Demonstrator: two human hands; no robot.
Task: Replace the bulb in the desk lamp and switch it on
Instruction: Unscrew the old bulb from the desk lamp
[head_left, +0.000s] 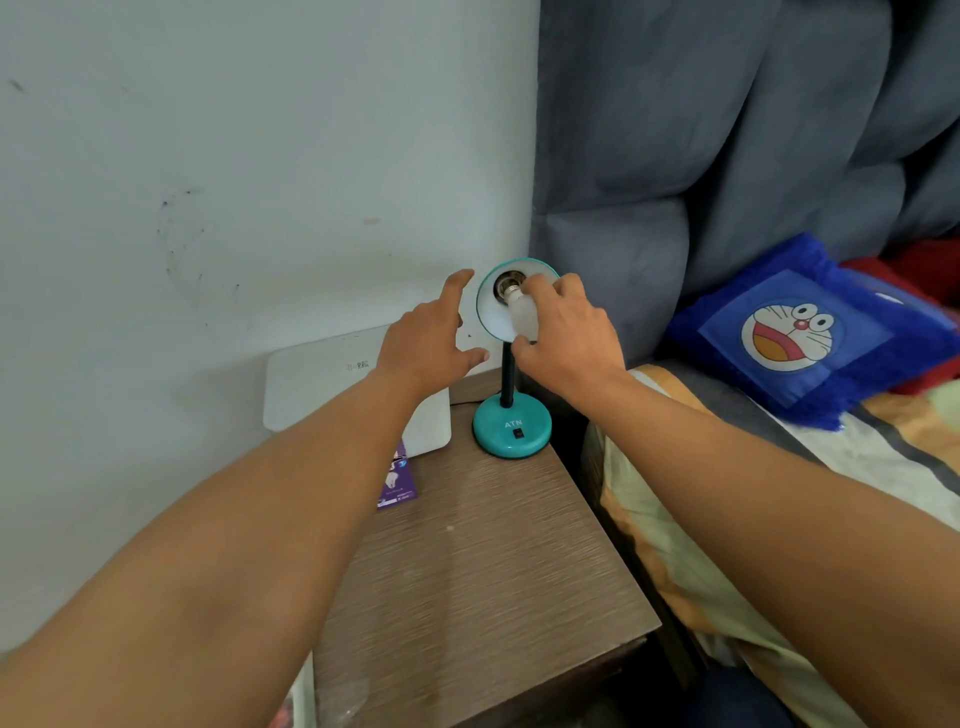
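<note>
Here, right hand (566, 338) grips white bulb (521, 314) at socket of teal lamp (511, 423) on table (493, 561). Left hand (431, 338) hovers beside shade w/ fingers spread, empty.

Your desk (488, 571) shows brown wood grain with a dull, finely ridged finish. The lamp (511, 428) base looks like glossy teal plastic; its neck is matt black. The bulb (519, 312) is frosted white with a shiny metal screw cap. The pillow (800, 332) is fuzzy blue cloth, the headboard (727, 130) soft grey fabric.
</note>
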